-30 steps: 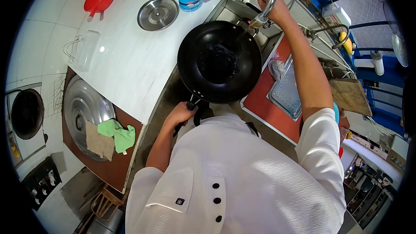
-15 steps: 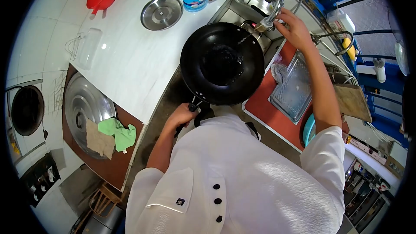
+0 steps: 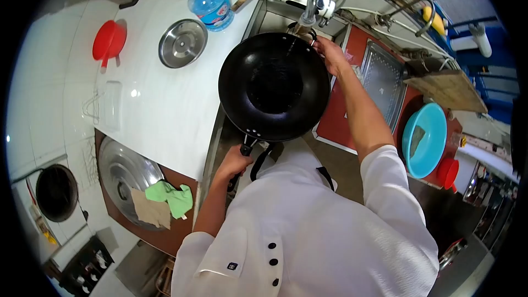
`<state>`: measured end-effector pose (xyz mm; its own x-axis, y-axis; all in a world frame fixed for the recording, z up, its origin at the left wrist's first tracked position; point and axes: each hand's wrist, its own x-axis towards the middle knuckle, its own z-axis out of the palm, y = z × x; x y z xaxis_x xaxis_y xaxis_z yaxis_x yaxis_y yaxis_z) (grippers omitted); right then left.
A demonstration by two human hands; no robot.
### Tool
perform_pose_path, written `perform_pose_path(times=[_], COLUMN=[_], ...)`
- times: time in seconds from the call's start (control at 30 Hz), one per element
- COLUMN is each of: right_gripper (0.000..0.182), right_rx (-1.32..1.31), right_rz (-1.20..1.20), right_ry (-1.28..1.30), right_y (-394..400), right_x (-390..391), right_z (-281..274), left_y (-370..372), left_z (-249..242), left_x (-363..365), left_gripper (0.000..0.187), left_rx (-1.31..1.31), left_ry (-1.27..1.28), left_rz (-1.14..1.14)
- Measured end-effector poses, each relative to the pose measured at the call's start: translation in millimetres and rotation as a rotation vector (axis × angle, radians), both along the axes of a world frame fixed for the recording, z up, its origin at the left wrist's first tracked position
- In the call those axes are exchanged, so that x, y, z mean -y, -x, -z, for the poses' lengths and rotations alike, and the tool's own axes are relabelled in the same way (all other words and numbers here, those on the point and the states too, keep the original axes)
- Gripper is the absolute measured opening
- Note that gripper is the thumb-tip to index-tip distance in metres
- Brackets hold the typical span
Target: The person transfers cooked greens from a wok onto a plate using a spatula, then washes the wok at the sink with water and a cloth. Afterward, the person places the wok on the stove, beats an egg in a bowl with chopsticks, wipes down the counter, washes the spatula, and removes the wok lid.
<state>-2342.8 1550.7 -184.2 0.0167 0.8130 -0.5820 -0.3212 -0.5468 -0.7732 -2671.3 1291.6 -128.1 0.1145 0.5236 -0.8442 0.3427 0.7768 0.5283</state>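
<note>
A black wok [image 3: 275, 85] is held level under the faucet [image 3: 312, 0], over the near side of the sink [image 3: 275, 20]. A little water lies in its middle. My left hand [image 3: 235, 164] is wrapped round the black handle at the wok's near end. At the far right rim, my right hand [image 3: 329, 55] is closed at the small metal loop handle; its fingertips are partly hidden behind the rim.
On the white counter [image 3: 148, 121] are a steel lid [image 3: 183, 43], a blue bottle [image 3: 212, 3] and a red ladle [image 3: 109, 41]. A green cloth [image 3: 170, 198] lies lower left. To the right are a steel tray [image 3: 379, 77] and a turquoise basin [image 3: 432, 140].
My right hand has moved from the faucet down to the wok's far handle. The water stream has thinned or stopped. The view has shifted to the right.
</note>
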Motion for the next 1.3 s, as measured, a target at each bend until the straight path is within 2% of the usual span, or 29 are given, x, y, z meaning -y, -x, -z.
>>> perform_pose_path(times=[0.1, 0.23, 0.27, 0.37, 0.43, 0.5, 0.57, 0.67, 0.73, 0.77, 0.87, 0.97, 1.03, 1.07, 1.17, 1.3], right_gripper=[0.019, 0.022, 0.025, 0.026, 0.028, 0.020, 0.018, 0.014, 0.016, 0.017, 0.019, 0.027, 0.030, 0.030, 0.029, 0.026], right_rx=[0.064, 0.000, 0.065, 0.157, 0.171, 0.149, 0.128, 0.073, 0.056, 0.002, -0.018, -0.014, -0.117, -0.026, 0.006, 0.098], right_rz=[-0.062, 0.154, 0.103, 0.192, 0.185, 0.280, 0.322, 0.469, 0.488, 0.501, 0.564, 0.634, 0.651, 0.638, 0.761, 0.972], right_ry=[0.002, 0.024, 0.014, 0.061, -0.011, 0.030, -0.017, -0.069, -0.105, -0.180, -0.220, -0.288, -0.445, -0.408, -0.392, -0.335], right_y=[-11, -20, -28, -42, -49, -53, -63, -91, -121, -135, -161, -209, -242, -266, -325, -410], right_x=[10, 62, 76, 123, 163, 200, 246, 310, 353, 373, 441, 521, 567, 592, 665, 763], right_z=[9, -5, -2, -5, -25, -41, -92, -99, -94, -90, -153, -190, -204, -194, -179, -138], left_y=[6, 20, 26, 38, 33, 37, 23, 10, -24, -39, -76, -136, -182, -206, -282, -389], left_z=[-14, -27, -28, -37, -61, -69, -80, -95, -122, -131, -140, -153, -161, -161, -162, -163], left_x=[-2, 0, 2, 7, 8, 11, 25, 40, 52, 63, 77, 111, 135, 146, 189, 235], left_gripper=[0.013, 0.013, 0.013, 0.013, 0.012, 0.012, 0.015, 0.015, 0.015, 0.015, 0.018, 0.020, 0.021, 0.020, 0.019, 0.022], left_rx=[-0.102, -0.131, -0.120, -0.128, -0.125, -0.139, -0.189, -0.196, -0.145, -0.203, -0.213, -0.236, -0.275, -0.248, -0.164, -0.096], left_ry=[-0.021, -0.093, -0.099, -0.084, -0.121, -0.035, -0.145, -0.077, -0.090, -0.089, -0.161, -0.141, -0.158, -0.137, -0.078, -0.075], left_rz=[0.119, 0.261, 0.302, 0.433, 0.551, 0.638, 0.744, 0.784, 0.828, 0.830, 0.998, 1.050, 1.100, 1.138, 1.160, 1.371])
